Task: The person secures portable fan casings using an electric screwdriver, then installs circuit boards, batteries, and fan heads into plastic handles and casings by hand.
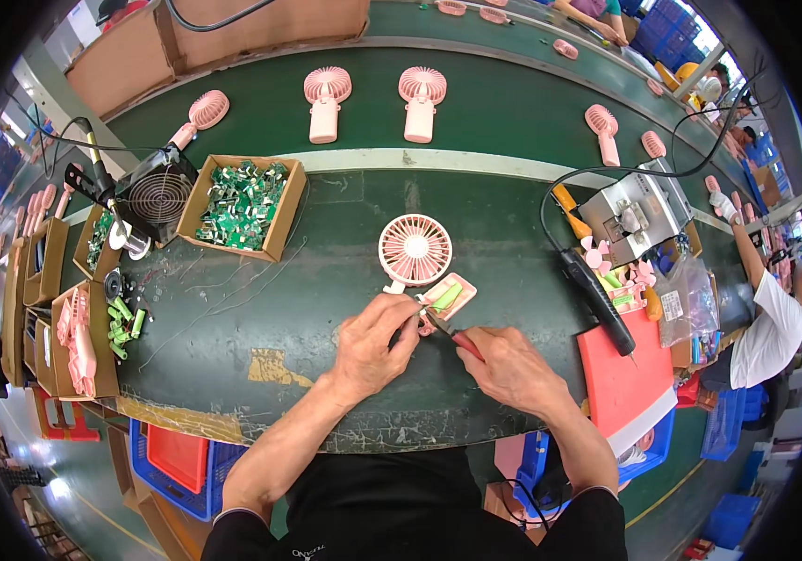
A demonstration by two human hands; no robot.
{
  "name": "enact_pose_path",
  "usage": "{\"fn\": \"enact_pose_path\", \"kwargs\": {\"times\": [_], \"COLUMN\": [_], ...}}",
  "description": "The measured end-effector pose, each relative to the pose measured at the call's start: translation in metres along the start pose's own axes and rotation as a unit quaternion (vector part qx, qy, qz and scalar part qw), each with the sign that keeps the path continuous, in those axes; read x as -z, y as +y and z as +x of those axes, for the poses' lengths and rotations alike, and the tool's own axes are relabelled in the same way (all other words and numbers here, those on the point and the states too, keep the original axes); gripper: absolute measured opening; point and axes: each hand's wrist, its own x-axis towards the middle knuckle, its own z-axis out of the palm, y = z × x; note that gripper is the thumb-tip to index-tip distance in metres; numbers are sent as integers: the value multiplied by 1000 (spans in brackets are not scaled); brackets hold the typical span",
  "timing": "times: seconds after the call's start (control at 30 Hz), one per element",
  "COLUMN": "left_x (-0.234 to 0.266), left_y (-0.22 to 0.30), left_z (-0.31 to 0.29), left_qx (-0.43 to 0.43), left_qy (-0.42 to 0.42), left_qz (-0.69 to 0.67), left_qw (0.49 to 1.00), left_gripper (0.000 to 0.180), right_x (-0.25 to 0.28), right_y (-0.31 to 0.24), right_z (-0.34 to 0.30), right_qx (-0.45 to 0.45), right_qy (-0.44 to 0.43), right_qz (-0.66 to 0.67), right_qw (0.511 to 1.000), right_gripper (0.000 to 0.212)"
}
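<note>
"Near the bench's front edge, what are the hands doing?"

"I see the wearer's left hand with thumb and fingers drawn together in a pinch; what lies between the tips is too small for me to tell. The right hand grasps a red-handled tool, its dark tip close by those fingertips."

"And the workpiece?"

"Just past the hands, around the middle of the bench. I make out an open pink shell with a green piece lying in it, and a little beyond, to its left, a round pink fan head."

"Off to the sides?"

"To the right I have a red sheet, with a black corded tool in front of it. To the left, green cylinders lie loose beside a carton of pink parts."

"Farther out?"

"I find a cardboard box heaped with green circuit boards on the left, and a grey metal unit on the right. Past the bench, a green belt bears pink handheld fans. Well beyond, at upper right, I catch a co-worker's arm."
</note>
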Motion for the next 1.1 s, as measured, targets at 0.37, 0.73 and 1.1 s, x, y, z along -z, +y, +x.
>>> {"fn": "enact_pose_path", "kwargs": {"times": [0.37, 0.73, 1.1], "left_x": [1, 2, -17], "left_y": [-3, 8, 17], "left_z": [3, 2, 5], "left_qx": [-44, -43, -55], "left_qy": [-9, 0, 5], "left_qz": [20, 62, 115], "left_qw": [999, 997, 992], "left_gripper": [25, 18, 14], "right_x": [-1, -16, -38], "right_y": [9, 7, -6], "right_z": [7, 8, -16], "right_qx": [11, 44, -39], "right_qy": [-76, -66, 95], "right_qz": [15, 144, 128], "right_qw": [997, 986, 986], "right_gripper": [25, 24, 25]}}
